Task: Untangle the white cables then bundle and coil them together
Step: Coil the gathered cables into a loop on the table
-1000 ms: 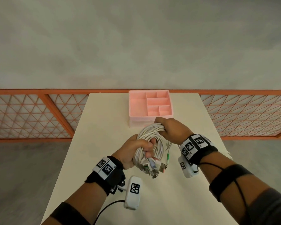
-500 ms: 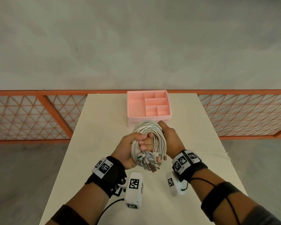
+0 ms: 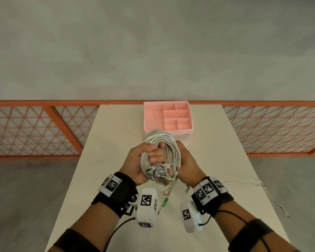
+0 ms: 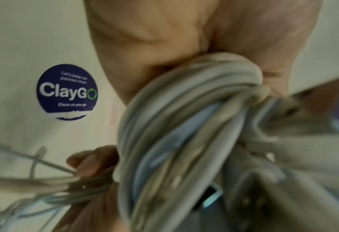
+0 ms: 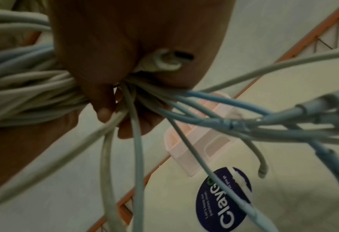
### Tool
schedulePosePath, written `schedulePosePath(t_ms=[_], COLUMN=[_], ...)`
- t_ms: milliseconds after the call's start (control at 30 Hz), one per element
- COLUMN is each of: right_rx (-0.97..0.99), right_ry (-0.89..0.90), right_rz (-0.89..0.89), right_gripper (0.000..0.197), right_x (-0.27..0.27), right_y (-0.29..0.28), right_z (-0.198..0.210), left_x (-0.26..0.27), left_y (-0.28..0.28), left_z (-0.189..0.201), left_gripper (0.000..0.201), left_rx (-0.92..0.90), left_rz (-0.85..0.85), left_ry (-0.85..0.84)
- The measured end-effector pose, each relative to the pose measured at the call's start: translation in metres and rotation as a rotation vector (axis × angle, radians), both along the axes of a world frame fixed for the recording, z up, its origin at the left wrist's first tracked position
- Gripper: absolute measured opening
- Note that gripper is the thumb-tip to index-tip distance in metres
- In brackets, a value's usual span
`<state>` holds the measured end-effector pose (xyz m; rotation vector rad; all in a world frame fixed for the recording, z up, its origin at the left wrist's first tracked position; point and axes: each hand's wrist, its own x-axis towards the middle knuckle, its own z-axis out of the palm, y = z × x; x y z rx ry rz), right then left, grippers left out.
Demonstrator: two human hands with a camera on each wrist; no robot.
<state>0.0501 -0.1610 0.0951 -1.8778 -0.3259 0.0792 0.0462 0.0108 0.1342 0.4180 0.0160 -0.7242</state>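
Note:
A coil of white cables (image 3: 159, 140) is held upright above the table (image 3: 116, 135), between both hands. My left hand (image 3: 136, 162) grips the coil's left side, fingers curled through the loop. My right hand (image 3: 186, 164) grips the right side, fingers wrapped round the strands. Several USB plugs (image 3: 168, 171) stick out at the bottom of the bundle, and loose ends (image 3: 165, 200) with a green plug hang down. The left wrist view shows the cable bundle (image 4: 184, 125) pressed in my palm. The right wrist view shows my fingers (image 5: 105, 100) clamped on cable strands (image 5: 25, 94).
A pink compartment tray (image 3: 153, 118) stands on the far part of the table, just beyond the coil. One thin white cable (image 3: 267, 193) lies off the table's right edge. A blue round sticker (image 4: 66, 92) is on the tabletop. Orange lattice railing (image 3: 35, 130) runs behind.
Both hands drew closer together and nearer to me. My right hand shifted from the coil's top to its right side, and the coil now stands more upright.

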Motion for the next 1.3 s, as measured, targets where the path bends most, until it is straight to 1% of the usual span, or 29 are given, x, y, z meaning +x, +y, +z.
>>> schedulePosePath(t_ms=[67,133,200,267,333,367,433,500,533,600,667,733,800,867,933,1000,1067,1200,1300], right_rx=[0.058,0.115,0.212,0.391,0.548,0.596,0.648,0.677,0.686,0.696,0.714,0.683,0.625,0.511,0.318,0.126,-0.009,-0.063,-0.079], right_ry=[-0.011,0.032,0.161,0.331,0.486,0.532,0.562,0.544,0.524,0.507,0.527,0.543,0.548,0.533,0.489,0.437,0.436,0.589,0.638], right_rz=[-0.024,-0.034,0.023,0.127,0.114,0.086,0.014,-0.063,-0.088,-0.128,-0.115,-0.079,-0.054,-0.022,0.015,0.054,0.093,0.110,0.116], right_gripper=[0.049,0.047,0.041,0.035,0.039,0.041,0.035,0.020,0.017,0.017,0.020,0.023,0.014,0.009,0.007,0.016,0.018,0.029,0.017], right_x=[-0.002,-0.003,-0.004,-0.006,-0.006,-0.005,-0.009,-0.013,-0.015,-0.014,-0.013,-0.013,-0.015,-0.017,-0.019,-0.020,-0.020,-0.023,-0.026], right_y=[0.002,0.003,0.001,-0.001,-0.001,-0.001,0.002,0.005,0.007,0.010,0.011,0.010,0.010,0.012,0.014,0.016,0.018,0.021,0.021], right_z=[-0.002,0.004,0.008,0.005,-0.003,-0.006,-0.005,-0.001,0.000,-0.001,-0.005,-0.008,-0.009,-0.007,-0.003,-0.003,-0.006,-0.008,-0.006], left_x=[0.000,0.000,0.002,0.003,0.004,0.003,0.003,0.005,0.005,0.006,0.007,0.008,0.008,0.007,0.006,0.006,0.007,0.007,0.009], left_y=[0.001,0.000,0.000,0.001,0.001,0.000,-0.002,-0.004,-0.006,-0.009,-0.010,-0.010,-0.009,-0.011,-0.016,-0.023,-0.028,-0.034,-0.035], left_z=[0.001,0.000,-0.001,-0.002,-0.002,-0.002,0.000,0.002,0.003,0.004,0.005,0.005,0.006,0.005,0.004,0.002,0.000,-0.008,-0.017], left_gripper=[0.030,0.030,0.030,0.031,0.032,0.033,0.033,0.036,0.038,0.041,0.040,0.031,0.019,0.012,0.013,0.014,0.020,0.016,0.015], left_rx=[0.006,0.013,0.005,0.000,-0.002,-0.003,0.003,0.029,0.051,0.091,0.105,0.117,0.138,0.184,0.237,0.316,0.425,0.575,0.683], left_rz=[0.016,0.041,0.067,0.093,0.105,0.106,0.109,0.124,0.135,0.163,0.198,0.238,0.283,0.333,0.398,0.468,0.546,0.684,0.758], left_ry=[-0.015,-0.022,-0.010,0.003,0.002,-0.003,-0.018,-0.031,-0.038,-0.050,-0.045,-0.018,0.007,0.017,0.032,0.064,0.091,0.092,0.079])
